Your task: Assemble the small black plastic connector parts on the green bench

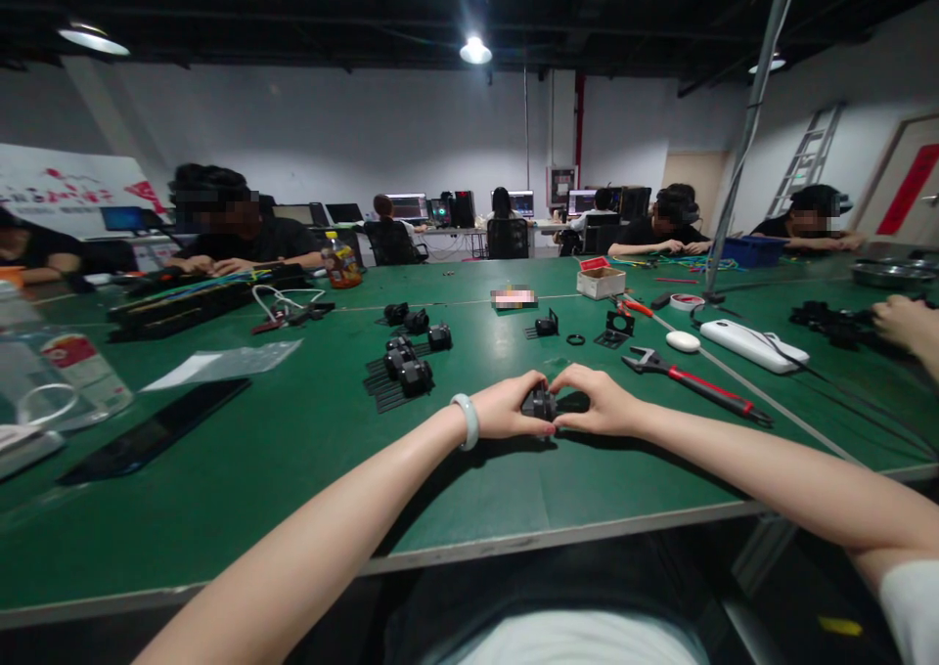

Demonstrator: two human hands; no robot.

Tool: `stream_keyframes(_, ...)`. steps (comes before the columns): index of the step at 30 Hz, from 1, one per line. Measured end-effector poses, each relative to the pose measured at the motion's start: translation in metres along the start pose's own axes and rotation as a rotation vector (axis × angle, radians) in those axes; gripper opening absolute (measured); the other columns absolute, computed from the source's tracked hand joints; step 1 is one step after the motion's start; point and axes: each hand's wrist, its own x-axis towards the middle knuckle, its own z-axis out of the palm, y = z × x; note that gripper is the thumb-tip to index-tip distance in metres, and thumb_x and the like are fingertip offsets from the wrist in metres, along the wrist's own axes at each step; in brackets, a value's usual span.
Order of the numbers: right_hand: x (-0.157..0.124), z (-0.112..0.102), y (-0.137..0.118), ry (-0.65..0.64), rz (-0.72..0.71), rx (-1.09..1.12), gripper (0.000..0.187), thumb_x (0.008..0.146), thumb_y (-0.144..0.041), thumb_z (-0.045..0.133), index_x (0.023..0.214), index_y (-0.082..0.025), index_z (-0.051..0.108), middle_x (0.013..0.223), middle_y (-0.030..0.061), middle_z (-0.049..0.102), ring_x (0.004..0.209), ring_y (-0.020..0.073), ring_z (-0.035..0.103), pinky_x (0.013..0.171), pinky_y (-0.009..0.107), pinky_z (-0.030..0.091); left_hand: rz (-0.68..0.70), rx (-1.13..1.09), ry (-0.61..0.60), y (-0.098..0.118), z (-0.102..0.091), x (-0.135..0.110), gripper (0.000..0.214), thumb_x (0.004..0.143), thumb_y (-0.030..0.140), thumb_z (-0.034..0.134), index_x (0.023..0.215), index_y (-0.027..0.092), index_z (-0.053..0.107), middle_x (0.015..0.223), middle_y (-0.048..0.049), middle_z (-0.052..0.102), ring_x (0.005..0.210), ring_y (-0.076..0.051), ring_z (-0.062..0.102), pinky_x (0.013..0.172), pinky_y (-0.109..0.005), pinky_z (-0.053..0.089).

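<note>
Near the front of the green table [469,509], a small black plastic part [540,403] sits between my two hands. My left hand [506,408], with a pale bangle at the wrist, has thumb and fingers closed round its left side. From the right, my right hand [603,403] pinches the same part with thumb and forefinger. Its exact kind I cannot make out. Beyond my hands lie a black ring [576,339], a black bracket [616,329] and a black part with prongs [544,326]. Several similar pronged black parts [407,367] are grouped to the left.
An adjustable wrench [696,383] with red-black handles lies right of my hands, near a white power strip [754,345] and a white mouse-like object [683,341]. A dark flat panel [157,430] and plastic bag [227,364] lie left. A co-worker's hand [906,328] reaches in at far right.
</note>
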Motion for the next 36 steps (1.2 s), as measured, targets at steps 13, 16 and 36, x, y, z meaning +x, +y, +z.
stream_keyframes(13,-0.0011,-0.0012,0.0004,-0.033,0.018,0.009,0.029,0.066,-0.034,0.057,0.089,-0.017,0.052,0.084,0.0046,0.058,0.080,0.0166,0.051,0.071,0.029,0.039,0.001,0.013,-0.006,-0.0015,0.0019,0.0004,0.050,0.059,0.047,0.055,0.096,0.018,0.041,0.077,-0.0002,0.050,0.067,-0.015,0.048,0.055,-0.021,0.035)
stream_keyframes(16,-0.0007,-0.0011,0.0011,-0.038,0.018,0.010,0.029,0.067,-0.035,0.056,0.089,-0.017,0.052,0.084,0.0047,0.058,0.079,0.0163,0.052,0.071,0.028,0.039,0.004,0.022,-0.010,-0.0021,0.0024,0.0004,0.050,0.059,0.049,0.054,0.097,0.018,0.040,0.075,0.0000,0.050,0.065,-0.014,0.048,0.053,-0.021,0.035)
stream_keyframes(36,-0.0020,0.0003,0.0016,-0.045,0.041,0.016,0.027,0.068,-0.034,0.055,0.089,-0.017,0.053,0.084,0.0042,0.058,0.080,0.0156,0.051,0.071,0.028,0.039,0.017,0.013,-0.012,-0.0033,0.0024,0.0006,0.052,0.060,0.049,0.054,0.098,0.018,0.040,0.075,-0.0001,0.050,0.065,-0.014,0.048,0.053,-0.021,0.035)
